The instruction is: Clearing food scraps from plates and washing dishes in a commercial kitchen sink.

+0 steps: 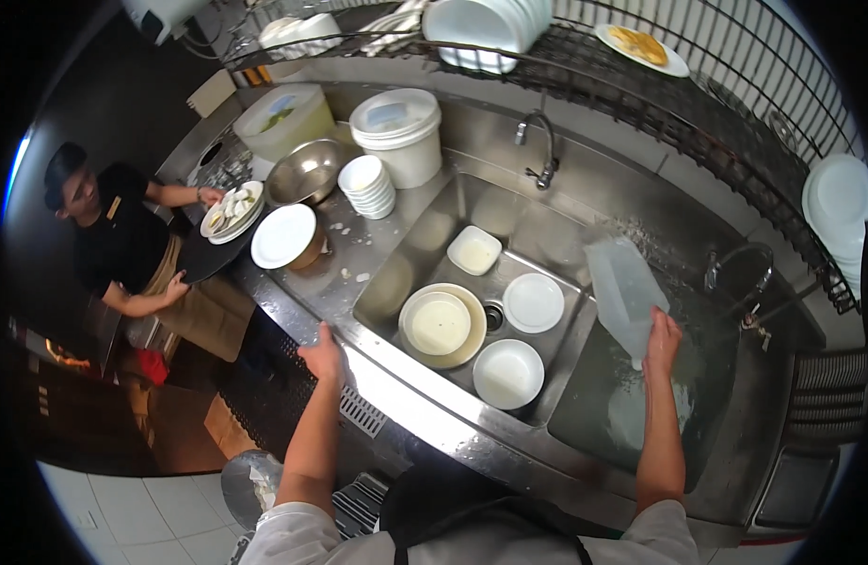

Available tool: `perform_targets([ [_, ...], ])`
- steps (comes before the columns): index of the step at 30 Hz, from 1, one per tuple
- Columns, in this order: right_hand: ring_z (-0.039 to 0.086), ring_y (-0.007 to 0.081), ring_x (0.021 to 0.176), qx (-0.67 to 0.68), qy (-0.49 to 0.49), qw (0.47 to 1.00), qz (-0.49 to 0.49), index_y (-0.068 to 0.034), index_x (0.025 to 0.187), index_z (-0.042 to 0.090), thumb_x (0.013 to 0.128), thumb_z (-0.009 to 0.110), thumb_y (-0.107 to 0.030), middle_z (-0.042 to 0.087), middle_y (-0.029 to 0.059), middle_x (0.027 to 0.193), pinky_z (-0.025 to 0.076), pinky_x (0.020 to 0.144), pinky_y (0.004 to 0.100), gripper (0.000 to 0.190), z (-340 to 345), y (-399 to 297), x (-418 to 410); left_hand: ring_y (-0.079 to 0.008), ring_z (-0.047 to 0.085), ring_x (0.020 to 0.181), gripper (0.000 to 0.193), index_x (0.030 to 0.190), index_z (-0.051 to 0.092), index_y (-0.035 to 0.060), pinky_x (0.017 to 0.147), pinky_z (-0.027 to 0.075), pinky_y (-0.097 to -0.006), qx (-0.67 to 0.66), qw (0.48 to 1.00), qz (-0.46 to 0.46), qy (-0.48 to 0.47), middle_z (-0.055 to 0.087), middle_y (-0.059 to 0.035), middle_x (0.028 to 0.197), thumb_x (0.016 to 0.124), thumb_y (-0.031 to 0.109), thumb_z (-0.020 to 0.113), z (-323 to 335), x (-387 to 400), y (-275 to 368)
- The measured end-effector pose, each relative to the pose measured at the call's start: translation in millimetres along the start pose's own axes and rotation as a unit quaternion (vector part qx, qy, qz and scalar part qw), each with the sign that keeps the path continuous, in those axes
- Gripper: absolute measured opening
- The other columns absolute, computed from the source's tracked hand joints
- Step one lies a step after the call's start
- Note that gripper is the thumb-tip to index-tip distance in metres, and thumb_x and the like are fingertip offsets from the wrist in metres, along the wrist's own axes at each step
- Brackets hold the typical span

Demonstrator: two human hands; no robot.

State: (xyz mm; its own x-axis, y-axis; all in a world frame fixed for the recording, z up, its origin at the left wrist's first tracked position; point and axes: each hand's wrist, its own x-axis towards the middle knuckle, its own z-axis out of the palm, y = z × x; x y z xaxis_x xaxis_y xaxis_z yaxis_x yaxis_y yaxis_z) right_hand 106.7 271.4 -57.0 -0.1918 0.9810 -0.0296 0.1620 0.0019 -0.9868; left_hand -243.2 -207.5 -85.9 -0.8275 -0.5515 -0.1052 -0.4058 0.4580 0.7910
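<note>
My right hand (pixel 661 342) is closed on the edge of a translucent plastic container (pixel 623 289), tilted over the water-filled right sink basin (pixel 572 417). Water splashes beside the container's far end. My left hand (pixel 324 353) is over the steel counter's front edge, empty, its fingers apart. Between my hands, the left basin (pixel 377 300) holds a small square bowl (pixel 474 251), two nested round bowls (pixel 440 323), a white plate (pixel 533 303) and a white bowl (pixel 509 374). A pale round shape shows under the water.
At left, a co-worker (pixel 123 226) holds stacked plates with food scraps (pixel 233 212) over a black tray (pixel 211 251). The counter holds stacked bowls (pixel 367 187), a steel bowl (pixel 308 171), a lidded bucket (pixel 397 138) and a plate (pixel 284 236). Faucets (pixel 543 152) and a wire rack (pixel 660 99) are behind.
</note>
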Motion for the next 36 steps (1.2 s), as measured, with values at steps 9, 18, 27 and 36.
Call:
perform_targets([
  [9, 0.051, 0.0117, 0.073, 0.132, -0.084, 0.988, 0.009, 0.006, 0.09, 0.066, 0.084, 0.069, -0.034, 0.061, 0.0024, 0.081, 0.042, 0.066, 0.0274, 0.041, 223, -76, -30, -0.0464, 0.055, 0.108, 0.084, 0.121, 0.034, -0.0145, 0.094, 0.042, -0.0431, -0.01, 1.0, 0.013, -0.022, 0.054, -0.0375, 0.114, 0.079, 0.049, 0.069, 1, 13, -9],
  [18, 0.043, 0.0078, 0.064, 0.131, -0.175, 0.974, -0.058, 0.002, 0.081, 0.063, 0.088, 0.067, -0.035, 0.052, -0.0022, 0.069, 0.034, 0.056, 0.0258, 0.038, 322, -192, -96, -0.0419, 0.042, 0.121, 0.091, 0.131, 0.023, -0.0129, 0.103, 0.033, -0.0406, -0.089, 0.992, 0.038, -0.08, 0.042, -0.0344, 0.128, 0.077, 0.037, 0.075, -2, 31, -33],
  [27, 0.047, 0.0092, 0.062, -0.046, -0.261, 0.959, -0.1, -0.004, 0.073, 0.061, 0.085, 0.069, -0.042, 0.056, 0.0006, 0.068, 0.038, 0.058, 0.025, 0.041, 437, -329, -125, -0.0442, 0.01, 0.138, 0.13, 0.138, -0.008, -0.0172, 0.115, 0.014, -0.0427, -0.041, 0.947, 0.099, -0.303, 0.005, -0.0384, 0.144, 0.065, 0.038, 0.085, -41, 83, -26],
  [36, 0.058, 0.0193, 0.068, -0.172, -0.222, 0.937, -0.21, 0.006, 0.081, 0.064, 0.079, 0.073, -0.044, 0.064, 0.0126, 0.075, 0.046, 0.065, 0.0353, 0.05, 548, -340, -123, -0.044, 0.003, 0.14, 0.143, 0.131, -0.022, -0.0211, 0.116, 0.007, -0.037, 0.011, 0.936, 0.127, -0.328, -0.006, -0.0394, 0.144, 0.063, 0.043, 0.086, -22, 132, -38],
])
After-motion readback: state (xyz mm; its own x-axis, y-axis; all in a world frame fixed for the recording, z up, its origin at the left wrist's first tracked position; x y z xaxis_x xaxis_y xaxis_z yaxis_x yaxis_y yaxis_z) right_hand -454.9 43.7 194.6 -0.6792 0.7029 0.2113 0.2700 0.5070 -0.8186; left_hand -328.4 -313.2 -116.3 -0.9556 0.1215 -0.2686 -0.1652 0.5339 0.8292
